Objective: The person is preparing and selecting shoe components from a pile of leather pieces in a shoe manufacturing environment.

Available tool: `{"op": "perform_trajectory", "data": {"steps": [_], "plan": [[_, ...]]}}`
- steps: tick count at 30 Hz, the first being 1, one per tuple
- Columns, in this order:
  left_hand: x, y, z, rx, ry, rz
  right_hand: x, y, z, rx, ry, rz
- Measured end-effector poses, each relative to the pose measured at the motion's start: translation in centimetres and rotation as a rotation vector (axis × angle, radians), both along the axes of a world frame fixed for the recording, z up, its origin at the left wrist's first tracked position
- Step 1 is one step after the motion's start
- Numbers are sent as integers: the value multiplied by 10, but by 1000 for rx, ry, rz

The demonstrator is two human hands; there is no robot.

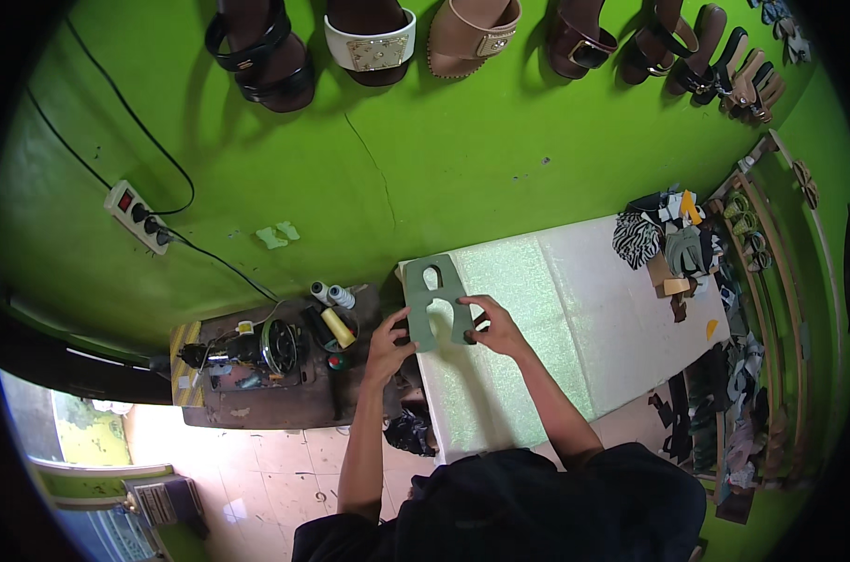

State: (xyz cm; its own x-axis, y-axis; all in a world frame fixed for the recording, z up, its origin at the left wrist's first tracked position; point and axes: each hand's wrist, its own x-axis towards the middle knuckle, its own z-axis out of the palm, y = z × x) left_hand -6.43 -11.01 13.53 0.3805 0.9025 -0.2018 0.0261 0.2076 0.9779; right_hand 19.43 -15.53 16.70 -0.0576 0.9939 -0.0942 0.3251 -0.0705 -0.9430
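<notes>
Over the bench's [645, 309] far left corner, the green piece [432, 294] is held up, long axis toward the far edge — left hand [388, 348] pinching its left side, right hand [498, 332] its right — neither nearer.

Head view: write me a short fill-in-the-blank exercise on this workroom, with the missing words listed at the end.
1. The left hand and right hand both grip a cut-out piece coloured ____.
2. In the picture, the sewing machine stands to the ____ of the white-topped table.
3. The power strip on the wall has a ____ switch.

Missing words: green; left; red.
</notes>
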Motion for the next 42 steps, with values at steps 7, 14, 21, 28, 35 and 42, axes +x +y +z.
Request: {"op": "perform_trajectory", "data": {"steps": [7,14,21,28,35,42], "plan": [[20,66,-35,40,31,10,19,73,-46,113,-30,10],[24,117,-79,91,122,9,24,121,-90,88,2,-1],[37,138,-112,10,212,-7,32,145,-151,39,-52,11],[36,143,-142,49,327,0,31,150,-174,77,-154,-2],[39,140,-134,152,536,-15,25,148,-160,16,-241,5],[54,134,-96,404,913,-91,21,148,-140,139,-457,-35]]}}
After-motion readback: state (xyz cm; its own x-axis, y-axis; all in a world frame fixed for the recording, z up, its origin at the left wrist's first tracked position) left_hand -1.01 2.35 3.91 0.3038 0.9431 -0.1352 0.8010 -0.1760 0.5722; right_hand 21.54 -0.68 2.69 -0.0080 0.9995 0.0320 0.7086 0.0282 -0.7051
